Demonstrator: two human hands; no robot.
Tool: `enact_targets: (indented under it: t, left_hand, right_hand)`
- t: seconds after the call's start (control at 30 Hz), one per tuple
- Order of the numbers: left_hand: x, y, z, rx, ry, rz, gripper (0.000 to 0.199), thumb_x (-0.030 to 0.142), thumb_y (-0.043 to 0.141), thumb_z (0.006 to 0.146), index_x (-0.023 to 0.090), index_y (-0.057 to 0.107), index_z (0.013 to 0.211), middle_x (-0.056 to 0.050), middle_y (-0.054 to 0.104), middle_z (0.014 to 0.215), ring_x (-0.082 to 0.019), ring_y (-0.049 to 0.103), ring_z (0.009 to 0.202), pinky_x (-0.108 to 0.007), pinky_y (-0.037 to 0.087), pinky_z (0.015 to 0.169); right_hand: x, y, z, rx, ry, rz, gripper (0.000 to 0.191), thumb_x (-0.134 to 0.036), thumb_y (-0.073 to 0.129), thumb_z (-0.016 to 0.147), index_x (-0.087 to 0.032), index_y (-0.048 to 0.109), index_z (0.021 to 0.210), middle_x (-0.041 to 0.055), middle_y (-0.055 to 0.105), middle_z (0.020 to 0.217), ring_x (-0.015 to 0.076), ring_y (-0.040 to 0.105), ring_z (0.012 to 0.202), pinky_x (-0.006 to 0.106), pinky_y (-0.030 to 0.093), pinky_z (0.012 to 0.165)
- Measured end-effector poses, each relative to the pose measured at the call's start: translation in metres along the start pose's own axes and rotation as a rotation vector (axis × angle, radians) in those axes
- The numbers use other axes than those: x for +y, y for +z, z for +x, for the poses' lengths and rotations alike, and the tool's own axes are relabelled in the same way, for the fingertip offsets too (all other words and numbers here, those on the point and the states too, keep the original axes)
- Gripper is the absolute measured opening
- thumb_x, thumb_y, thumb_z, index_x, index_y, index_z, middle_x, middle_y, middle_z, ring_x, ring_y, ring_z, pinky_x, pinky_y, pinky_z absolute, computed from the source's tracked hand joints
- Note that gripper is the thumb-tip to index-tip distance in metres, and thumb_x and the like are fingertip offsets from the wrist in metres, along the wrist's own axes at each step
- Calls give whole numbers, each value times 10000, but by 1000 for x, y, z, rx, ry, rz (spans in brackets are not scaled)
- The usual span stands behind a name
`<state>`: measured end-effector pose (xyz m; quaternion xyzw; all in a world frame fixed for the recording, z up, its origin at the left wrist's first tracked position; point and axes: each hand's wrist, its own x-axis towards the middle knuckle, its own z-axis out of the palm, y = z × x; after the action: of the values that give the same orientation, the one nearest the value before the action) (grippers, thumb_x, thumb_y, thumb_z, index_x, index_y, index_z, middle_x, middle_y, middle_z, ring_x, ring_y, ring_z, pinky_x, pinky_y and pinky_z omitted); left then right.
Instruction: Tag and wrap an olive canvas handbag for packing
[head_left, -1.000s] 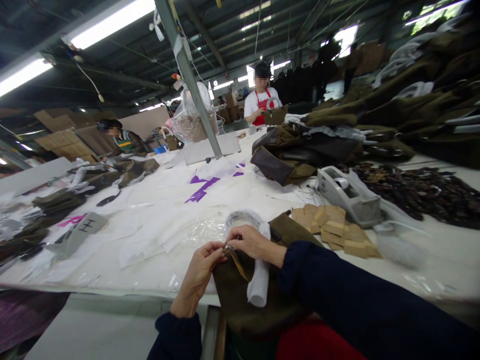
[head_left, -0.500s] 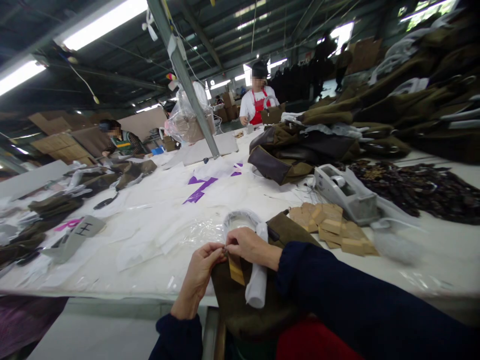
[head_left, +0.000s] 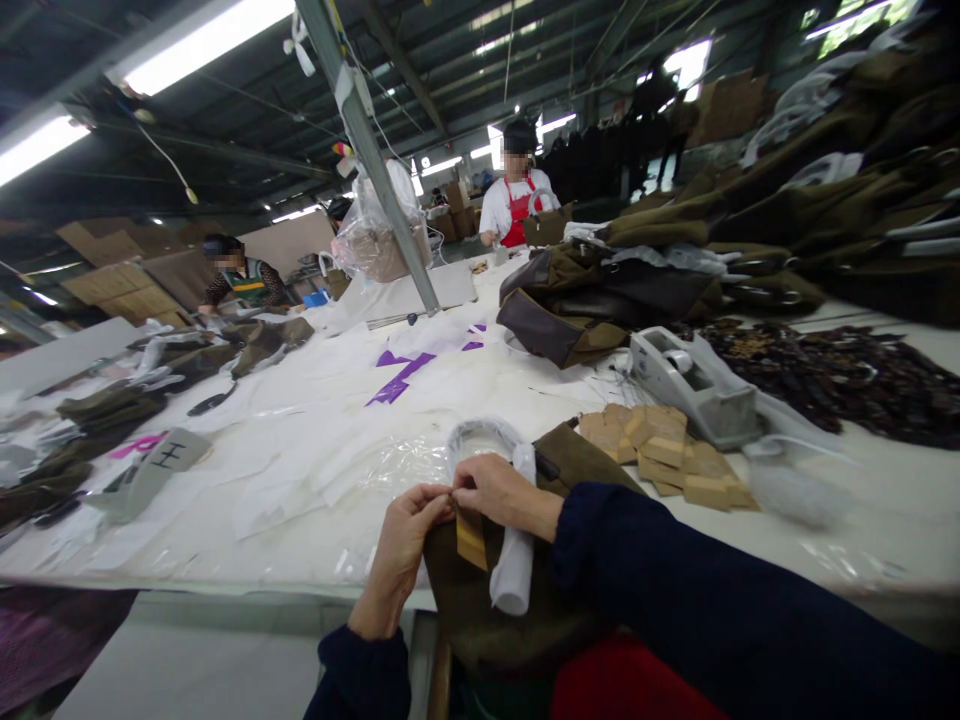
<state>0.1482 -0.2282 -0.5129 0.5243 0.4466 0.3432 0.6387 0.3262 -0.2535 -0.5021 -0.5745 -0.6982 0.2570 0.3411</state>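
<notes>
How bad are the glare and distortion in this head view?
Head view: the ceiling light glares white; the wide lens tilts the column and bows the table edge; the left hand and right hand stay sharp, but what they pinch is too small to tell.

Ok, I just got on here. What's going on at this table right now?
A person's left hand and right hand pinch together at the top of a tan tag hanging against an olive bag, which has a white-wrapped handle. Nearby on the white-covered table lie a pile of tan cards and a grey tape dispenser. Farther down, a co-worker in a red apron stands with another bag.
</notes>
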Motion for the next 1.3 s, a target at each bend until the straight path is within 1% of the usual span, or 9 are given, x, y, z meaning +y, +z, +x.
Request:
enact_targets:
  t: [0.23, 0.33, 0.43, 0.53, 0.63, 0.73, 0.9, 1.07, 1.3]
  left_hand:
    - [-3, 4, -3, 22, 93, 123, 216, 324, 791, 701, 156, 729, 824, -21, 741, 743, -151, 660, 676, -249, 516, 675]
    - [-6, 8, -4, 52, 164, 191, 165, 298, 774, 720, 167, 728, 809, -13, 738, 755, -153, 649, 701, -243, 501, 689]
    - [-8, 12, -4, 75, 213, 230, 148, 294, 760, 739, 174, 723, 817, -14, 740, 784, -155, 652, 731, -237, 496, 707]
    - [-9, 12, -3, 55, 220, 209, 255, 347, 736, 762, 182, 693, 951, -19, 743, 806, -170, 678, 741, -262, 524, 723]
    - [-9, 9, -2, 24, 174, 133, 369, 393, 729, 773, 171, 637, 1054, -31, 742, 801, -178, 702, 736, -294, 551, 745]
    - [-9, 7, -2, 10, 136, 100, 338, 399, 737, 770, 149, 647, 979, -45, 742, 796, -174, 708, 721, -290, 557, 746]
    - [-10, 9, -2, 13, 132, 126, 287, 393, 750, 752, 150, 672, 886, -31, 738, 738, -157, 691, 648, -264, 553, 687]
    - [-11, 9, 0, 33, 146, 183, 252, 395, 723, 763, 162, 673, 844, -9, 719, 683, -143, 661, 607, -255, 546, 656]
    - [5, 8, 0, -58, 174, 380, 129, 306, 695, 769, 177, 694, 779, 4, 702, 707, -155, 643, 655, -250, 519, 656]
  right_hand:
    - [-3, 2, -2, -20, 10, -104, 73, -134, 645, 758, -152, 711, 732, 63, 694, 740, 178, 595, 722, 264, 359, 643]
    - [-4, 5, -5, -19, 11, -140, 71, -138, 638, 766, -140, 708, 750, 85, 697, 776, 198, 597, 754, 280, 360, 666]
    - [-2, 5, -7, -13, 22, -133, 81, -139, 631, 783, -138, 711, 769, 82, 701, 791, 194, 602, 768, 277, 366, 682]
    - [2, 3, -6, 3, 41, -88, 91, -156, 631, 813, -148, 717, 784, 58, 709, 778, 170, 610, 758, 256, 373, 676]
    - [7, 3, -3, 16, 49, -39, 95, -151, 633, 821, -153, 722, 786, 34, 712, 754, 143, 611, 728, 230, 377, 655]
    - [10, 5, -2, 21, 48, -14, 76, -163, 659, 813, -154, 725, 777, 26, 712, 742, 133, 609, 713, 219, 378, 644]
    - [8, 5, -2, 18, 48, -16, 70, -178, 680, 812, -153, 725, 765, 32, 711, 743, 138, 607, 718, 226, 373, 645]
    - [4, 3, -4, -2, 36, -53, 79, -177, 662, 839, -157, 716, 784, 39, 705, 776, 148, 602, 741, 239, 374, 661]
    - [5, 5, -10, -23, 5, -142, 65, -173, 654, 851, -171, 701, 807, 58, 691, 827, 184, 604, 802, 274, 370, 698]
